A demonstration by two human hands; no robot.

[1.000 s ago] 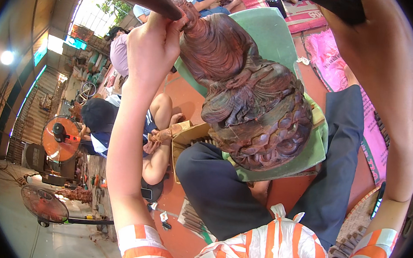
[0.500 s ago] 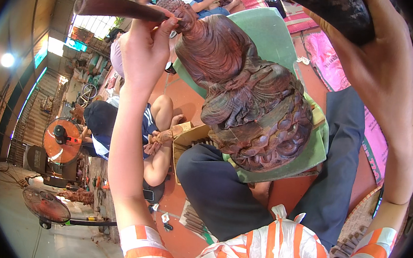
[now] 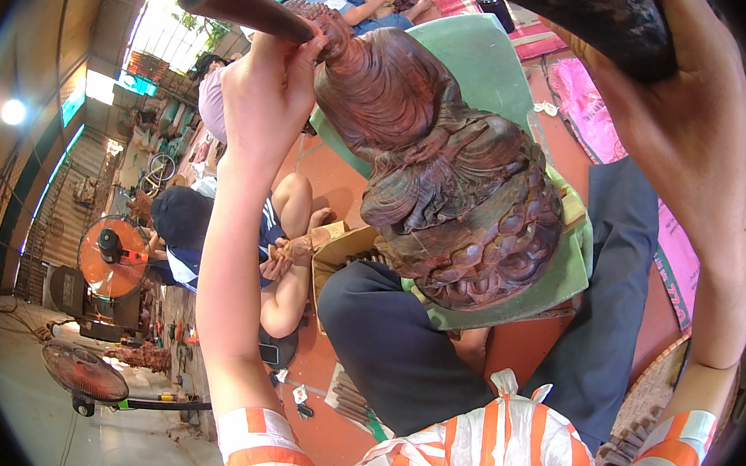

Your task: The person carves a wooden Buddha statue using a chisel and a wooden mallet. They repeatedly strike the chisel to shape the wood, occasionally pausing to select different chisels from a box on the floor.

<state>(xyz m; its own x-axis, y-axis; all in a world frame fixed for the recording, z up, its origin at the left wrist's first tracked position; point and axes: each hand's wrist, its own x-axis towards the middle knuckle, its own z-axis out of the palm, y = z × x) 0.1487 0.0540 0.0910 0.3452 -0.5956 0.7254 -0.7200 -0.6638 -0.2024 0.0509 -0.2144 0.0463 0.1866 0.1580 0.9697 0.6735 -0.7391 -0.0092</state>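
A dark reddish-brown carved wooden statue [image 3: 456, 178] of a seated, robed figure leans back on a green chair [image 3: 483, 58] between my knees. My left hand [image 3: 266, 93] is closed around a chisel [image 3: 246, 6], its fingers by the statue's head and its handle pointing up and left. The chisel's tip is hidden behind my fingers. My right hand [image 3: 688, 126] grips a dark wooden mallet [image 3: 600, 23] at the upper right. The mallet reaches across the top edge, and its far end hangs close to the chisel's butt.
Left of me a person in a dark cap [image 3: 183, 216] sits holding a carved wooden piece [image 3: 306, 244]. A cardboard box [image 3: 336, 252] of tools stands by my left knee. Two fans [image 3: 86, 372] are farther left. Pink sacks [image 3: 589, 110] and a woven basket [image 3: 655, 378] lie right.
The mallet's far end has come down and left, nearer the chisel's butt. The chisel's handle has tilted and shifted slightly right with my left hand. The statue stays put.
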